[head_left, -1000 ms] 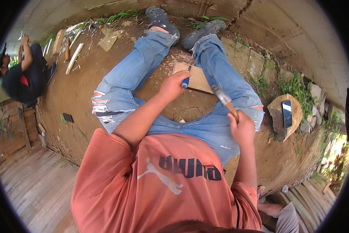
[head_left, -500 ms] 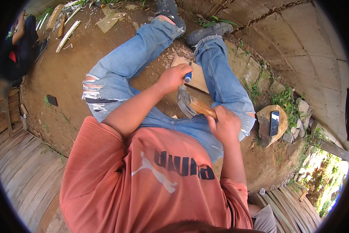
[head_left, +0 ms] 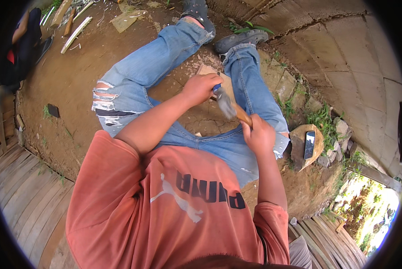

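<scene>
Sitting on bare dirt ground (head_left: pixel 66 85), legs apart, the person works over a flat wooden piece (head_left: pixel 208 71) lying between the shins at upper centre of the frame. Left hand (head_left: pixel 202 88): grip closed around a blue-handled tool (head_left: pixel 216 88), held against the wooden piece; only the blue end shows past the fingers. Right hand (head_left: pixel 257 134): grip wrapped tight on the wooden handle of a hammer (head_left: pixel 231 107), its blurred metal head just beside the blue tool. Wood chips lie scattered on the ground near the piece. Right of frame: a dark phone (head_left: pixel 309 145) lies on a wooden stump (head_left: pixel 298 148). Upper left edge: another person in dark clothing (head_left: pixel 19 47), with wood scraps (head_left: pixel 75 28) nearby.
</scene>
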Demonstrator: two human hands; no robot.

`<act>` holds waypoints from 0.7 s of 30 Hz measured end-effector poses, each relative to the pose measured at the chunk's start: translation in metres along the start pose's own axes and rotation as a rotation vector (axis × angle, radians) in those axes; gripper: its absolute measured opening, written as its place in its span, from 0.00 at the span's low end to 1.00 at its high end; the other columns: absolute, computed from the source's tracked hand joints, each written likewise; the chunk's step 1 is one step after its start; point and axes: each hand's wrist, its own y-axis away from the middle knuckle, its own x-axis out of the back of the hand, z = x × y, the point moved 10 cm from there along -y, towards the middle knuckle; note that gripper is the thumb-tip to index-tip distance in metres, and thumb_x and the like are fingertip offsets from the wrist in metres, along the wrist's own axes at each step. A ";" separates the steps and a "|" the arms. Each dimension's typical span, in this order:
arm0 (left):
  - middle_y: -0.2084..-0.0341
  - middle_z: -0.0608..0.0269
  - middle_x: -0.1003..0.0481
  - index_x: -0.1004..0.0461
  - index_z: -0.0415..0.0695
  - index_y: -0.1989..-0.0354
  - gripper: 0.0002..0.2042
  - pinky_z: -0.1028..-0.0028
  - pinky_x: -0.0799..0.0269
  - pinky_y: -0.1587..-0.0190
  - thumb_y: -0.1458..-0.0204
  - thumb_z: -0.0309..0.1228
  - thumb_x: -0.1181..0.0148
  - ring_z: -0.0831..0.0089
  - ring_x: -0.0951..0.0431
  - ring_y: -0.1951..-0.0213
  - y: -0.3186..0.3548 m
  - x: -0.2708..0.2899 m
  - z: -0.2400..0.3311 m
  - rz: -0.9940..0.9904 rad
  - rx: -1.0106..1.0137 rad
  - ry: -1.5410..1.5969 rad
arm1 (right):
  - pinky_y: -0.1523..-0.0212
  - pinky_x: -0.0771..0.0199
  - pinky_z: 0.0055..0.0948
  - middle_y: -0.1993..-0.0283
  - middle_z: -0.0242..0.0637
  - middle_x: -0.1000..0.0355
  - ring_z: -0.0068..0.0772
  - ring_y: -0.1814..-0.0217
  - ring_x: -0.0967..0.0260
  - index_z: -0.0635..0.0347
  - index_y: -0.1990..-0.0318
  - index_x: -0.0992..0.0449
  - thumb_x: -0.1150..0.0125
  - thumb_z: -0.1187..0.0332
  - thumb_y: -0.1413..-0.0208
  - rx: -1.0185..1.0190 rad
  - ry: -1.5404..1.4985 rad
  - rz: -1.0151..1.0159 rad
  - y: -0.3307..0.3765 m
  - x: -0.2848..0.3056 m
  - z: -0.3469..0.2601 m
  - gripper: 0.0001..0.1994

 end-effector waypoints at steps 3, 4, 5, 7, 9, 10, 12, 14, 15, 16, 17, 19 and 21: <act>0.59 0.62 0.19 0.22 0.52 0.52 0.10 0.54 0.22 0.57 0.41 0.33 0.34 0.50 0.17 0.55 -0.005 0.000 0.001 -0.012 -0.002 0.006 | 0.68 0.23 0.50 0.69 0.42 0.23 0.52 0.68 0.22 0.55 0.64 0.27 0.26 0.62 0.48 0.183 -0.052 0.078 0.004 0.007 -0.012 0.14; 0.58 0.62 0.19 0.22 0.53 0.52 0.12 0.54 0.21 0.57 0.44 0.30 0.33 0.51 0.16 0.55 -0.002 0.000 0.003 -0.003 -0.008 0.002 | 0.68 0.23 0.50 0.70 0.42 0.24 0.52 0.68 0.22 0.55 0.64 0.27 0.26 0.62 0.48 0.239 -0.078 0.101 0.007 0.007 -0.019 0.14; 0.58 0.61 0.19 0.22 0.53 0.51 0.15 0.53 0.21 0.57 0.48 0.27 0.33 0.51 0.16 0.56 -0.001 0.000 0.004 0.005 -0.014 -0.001 | 0.68 0.22 0.49 0.69 0.42 0.23 0.52 0.68 0.22 0.55 0.63 0.26 0.26 0.62 0.48 0.077 0.041 -0.006 0.004 -0.007 -0.007 0.14; 0.58 0.61 0.19 0.22 0.53 0.51 0.15 0.53 0.20 0.57 0.48 0.27 0.33 0.51 0.16 0.55 -0.004 0.002 0.001 -0.013 -0.017 0.005 | 0.68 0.22 0.50 0.70 0.41 0.23 0.51 0.69 0.22 0.54 0.63 0.27 0.25 0.61 0.49 0.035 0.032 0.029 -0.002 -0.001 -0.005 0.15; 0.59 0.60 0.19 0.22 0.52 0.52 0.12 0.53 0.21 0.57 0.44 0.30 0.34 0.50 0.16 0.56 -0.006 0.003 0.001 -0.015 -0.004 0.007 | 0.68 0.22 0.50 0.70 0.40 0.23 0.51 0.69 0.22 0.54 0.62 0.27 0.25 0.60 0.49 0.109 0.007 0.048 -0.003 0.003 -0.008 0.16; 0.59 0.59 0.19 0.22 0.51 0.54 0.09 0.53 0.22 0.57 0.41 0.33 0.34 0.50 0.17 0.56 -0.006 0.001 0.000 -0.007 0.009 0.006 | 0.68 0.22 0.50 0.70 0.41 0.23 0.51 0.69 0.22 0.55 0.62 0.27 0.25 0.60 0.49 0.204 -0.013 0.051 -0.001 0.006 -0.010 0.16; 0.60 0.60 0.19 0.22 0.51 0.54 0.09 0.53 0.22 0.57 0.41 0.32 0.34 0.50 0.17 0.56 -0.001 -0.001 0.001 0.015 0.016 0.004 | 0.69 0.22 0.50 0.71 0.41 0.23 0.52 0.70 0.22 0.54 0.62 0.27 0.25 0.59 0.47 0.214 -0.001 0.037 0.001 0.002 -0.010 0.16; 0.60 0.62 0.19 0.23 0.53 0.52 0.16 0.53 0.21 0.57 0.49 0.25 0.33 0.52 0.16 0.56 -0.002 0.004 0.002 0.053 -0.009 0.002 | 0.69 0.22 0.50 0.71 0.41 0.23 0.52 0.70 0.22 0.54 0.63 0.26 0.25 0.58 0.45 0.045 0.072 0.016 -0.005 -0.004 0.000 0.15; 0.60 0.62 0.20 0.23 0.53 0.52 0.16 0.53 0.21 0.57 0.49 0.25 0.33 0.52 0.16 0.56 -0.005 0.002 0.003 0.043 -0.012 0.004 | 0.69 0.22 0.51 0.71 0.42 0.23 0.52 0.71 0.21 0.54 0.63 0.26 0.26 0.58 0.44 0.122 0.047 0.039 -0.006 0.003 -0.008 0.14; 0.60 0.62 0.20 0.23 0.52 0.52 0.16 0.53 0.21 0.57 0.50 0.24 0.32 0.51 0.17 0.56 -0.004 0.003 0.003 0.028 -0.008 0.004 | 0.69 0.22 0.51 0.71 0.42 0.23 0.52 0.71 0.21 0.53 0.63 0.26 0.26 0.59 0.44 0.199 0.015 0.057 -0.005 0.012 -0.019 0.14; 0.61 0.62 0.20 0.23 0.52 0.52 0.17 0.52 0.21 0.57 0.50 0.24 0.32 0.51 0.17 0.56 -0.004 0.003 0.004 0.013 -0.004 0.004 | 0.68 0.22 0.52 0.71 0.42 0.22 0.52 0.71 0.21 0.53 0.63 0.26 0.26 0.59 0.43 0.276 -0.017 0.075 -0.003 0.017 -0.027 0.13; 0.58 0.61 0.19 0.22 0.52 0.50 0.15 0.54 0.21 0.56 0.47 0.26 0.32 0.51 0.17 0.55 -0.003 0.002 0.003 -0.004 0.011 0.001 | 0.66 0.22 0.53 0.71 0.44 0.22 0.54 0.69 0.21 0.55 0.63 0.25 0.27 0.57 0.41 0.077 0.075 -0.045 -0.007 -0.009 -0.004 0.14; 0.56 0.60 0.18 0.22 0.52 0.49 0.14 0.57 0.20 0.55 0.43 0.27 0.31 0.53 0.16 0.54 -0.006 0.007 -0.004 0.040 0.075 0.055 | 0.65 0.23 0.53 0.71 0.46 0.22 0.56 0.68 0.21 0.58 0.63 0.25 0.29 0.55 0.37 -0.117 0.061 -0.096 -0.005 -0.014 0.019 0.16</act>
